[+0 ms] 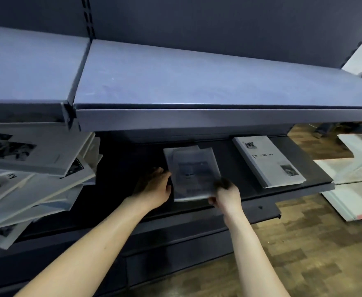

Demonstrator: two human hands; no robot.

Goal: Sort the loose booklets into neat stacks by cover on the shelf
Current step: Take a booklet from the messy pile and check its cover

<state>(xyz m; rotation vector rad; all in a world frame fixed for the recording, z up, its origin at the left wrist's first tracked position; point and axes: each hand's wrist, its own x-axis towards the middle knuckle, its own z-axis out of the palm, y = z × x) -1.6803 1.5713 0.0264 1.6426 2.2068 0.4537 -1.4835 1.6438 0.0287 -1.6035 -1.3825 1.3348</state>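
While my right hand (225, 195) pinched the near corner of the middle stack (194, 174) on the dark shelf (317, 181) and my left hand (154, 187) lay flat-fingered against its side, I judged squaring the skewed covers mattered before I let go.

The dark lower shelf (235, 146) carries a blurred middle stack of booklets (194, 174), a neat stack at right (269, 160) (cover text partly legible), and a jumbled heap at left (32, 179).
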